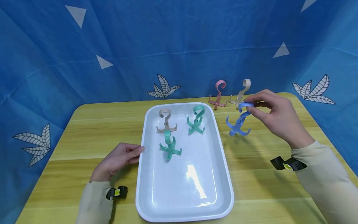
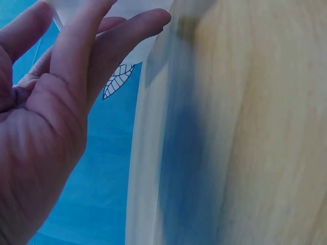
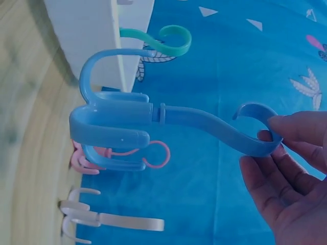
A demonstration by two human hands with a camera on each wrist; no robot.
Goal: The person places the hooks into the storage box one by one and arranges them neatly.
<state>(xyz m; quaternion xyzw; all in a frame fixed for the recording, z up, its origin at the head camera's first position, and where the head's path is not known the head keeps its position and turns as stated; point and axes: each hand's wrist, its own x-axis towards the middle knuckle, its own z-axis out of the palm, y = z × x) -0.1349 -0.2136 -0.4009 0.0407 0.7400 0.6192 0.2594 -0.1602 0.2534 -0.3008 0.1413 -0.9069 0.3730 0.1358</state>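
In the head view, my right hand [image 1: 275, 113] pinches a blue swivel hook [image 1: 237, 126] by its curled top, with its several prongs pointing down, just right of the white tray [image 1: 184, 193]. The right wrist view shows the blue hook [image 3: 204, 125] between thumb and fingers. My left hand [image 1: 120, 160] holds the tray's left rim, thumb on the edge; its fingers are partly hidden below. Inside the tray stand a beige hook [image 1: 166, 127], a green hook [image 1: 196, 124] and a second green hook [image 1: 170, 149].
Behind the blue hook, a pink hook [image 1: 218, 101] and a cream hook [image 1: 239, 98] stand near the back edge of the wooden table [image 1: 103, 124]. A blue cloth [image 1: 184, 40] with printed leaves and triangles hangs behind and beside the table.
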